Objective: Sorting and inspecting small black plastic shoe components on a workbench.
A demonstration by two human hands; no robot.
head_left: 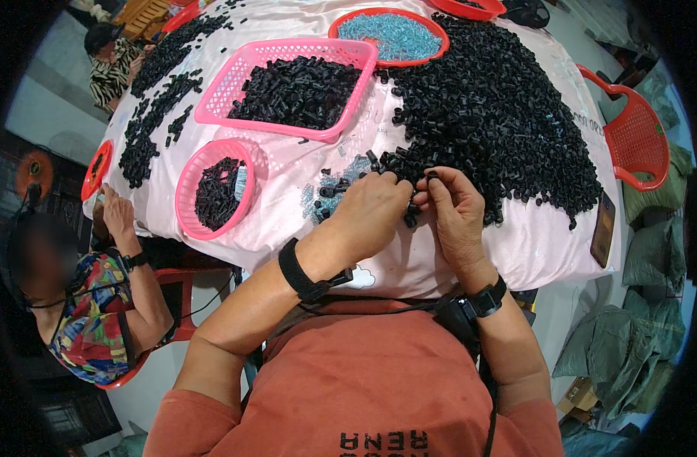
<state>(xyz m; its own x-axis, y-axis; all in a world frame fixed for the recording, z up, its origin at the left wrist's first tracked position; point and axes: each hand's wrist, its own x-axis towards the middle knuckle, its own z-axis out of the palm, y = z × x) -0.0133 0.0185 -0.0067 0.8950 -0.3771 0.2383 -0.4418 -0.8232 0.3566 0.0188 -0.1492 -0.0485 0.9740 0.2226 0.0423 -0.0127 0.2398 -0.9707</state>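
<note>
My left hand is closed at the near edge of a large pile of small black plastic pieces. Its fingertips hide whatever they pinch. Beside it, my right hand pinches a small black plastic piece between thumb and fingers. The two hands are close together but apart, just above the table. Some loose black pieces lie under and between them. Left of my left hand lies a scatter of small clear-blue pieces with a few black ones among them.
A pink rectangular basket and a round pink basket hold black pieces. A red tray holds clear-blue pieces. A phone lies at the right edge. One person sits at left, another farther off. A red chair stands right.
</note>
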